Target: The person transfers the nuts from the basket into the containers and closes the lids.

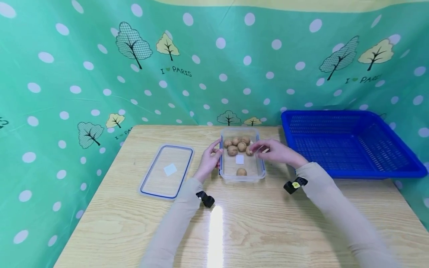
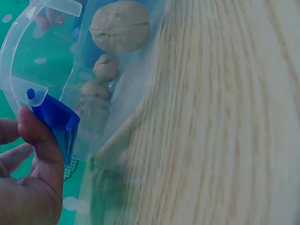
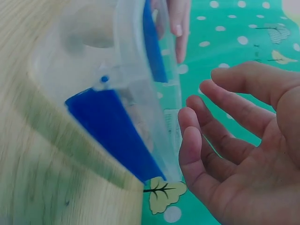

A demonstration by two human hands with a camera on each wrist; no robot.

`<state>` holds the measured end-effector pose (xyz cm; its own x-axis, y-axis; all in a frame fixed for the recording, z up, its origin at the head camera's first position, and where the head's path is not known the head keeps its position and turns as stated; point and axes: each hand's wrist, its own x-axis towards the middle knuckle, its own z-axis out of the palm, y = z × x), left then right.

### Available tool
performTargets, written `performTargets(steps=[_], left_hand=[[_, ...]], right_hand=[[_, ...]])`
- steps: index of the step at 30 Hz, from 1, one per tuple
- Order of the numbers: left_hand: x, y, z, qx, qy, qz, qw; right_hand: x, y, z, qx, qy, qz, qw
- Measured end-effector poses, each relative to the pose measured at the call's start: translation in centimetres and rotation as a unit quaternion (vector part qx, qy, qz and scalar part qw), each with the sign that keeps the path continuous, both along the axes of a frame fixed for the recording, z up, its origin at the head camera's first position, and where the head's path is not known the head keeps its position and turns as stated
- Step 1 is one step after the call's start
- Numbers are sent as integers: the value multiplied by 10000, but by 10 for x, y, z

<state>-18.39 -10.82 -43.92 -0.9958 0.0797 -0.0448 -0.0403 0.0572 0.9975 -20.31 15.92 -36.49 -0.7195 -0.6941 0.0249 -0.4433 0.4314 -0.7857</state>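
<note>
A clear plastic food container [image 1: 258,173] with blue side latches stands lidless on the table. Several walnuts [image 1: 242,146] are gathered in its far half, and a single walnut [image 1: 241,172] lies near its front wall. My left hand [image 1: 209,160] holds the container's left side; in the left wrist view a fingertip meets the rim by a blue latch [image 2: 56,124]. Over the right rim, beside the rightmost walnuts, is my right hand [image 1: 273,152]. Its fingers [image 3: 225,140] are loosely bent with nothing between them in the right wrist view.
A clear lid [image 1: 157,171] with a blue seal lies on the table left of the container. To the right sits a big blue plastic basket [image 1: 368,173]. Behind the wooden table [image 1: 261,230] hangs a green dotted cloth [image 1: 201,93].
</note>
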Motion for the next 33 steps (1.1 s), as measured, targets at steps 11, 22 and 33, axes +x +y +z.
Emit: performTargets(steps=[11, 22, 33], left_hand=[[12, -29, 3, -350, 56, 110, 9993], [32, -85, 35, -696, -55, 229, 9973], [42, -157, 19, -1512, 271, 470, 9870]], right_hand=[[16, -26, -10, -274, 115, -557, 9980], [31, -59, -20, -913, -18, -784, 9927], [41, -102, -24, -1083, 20, -1151, 9874]])
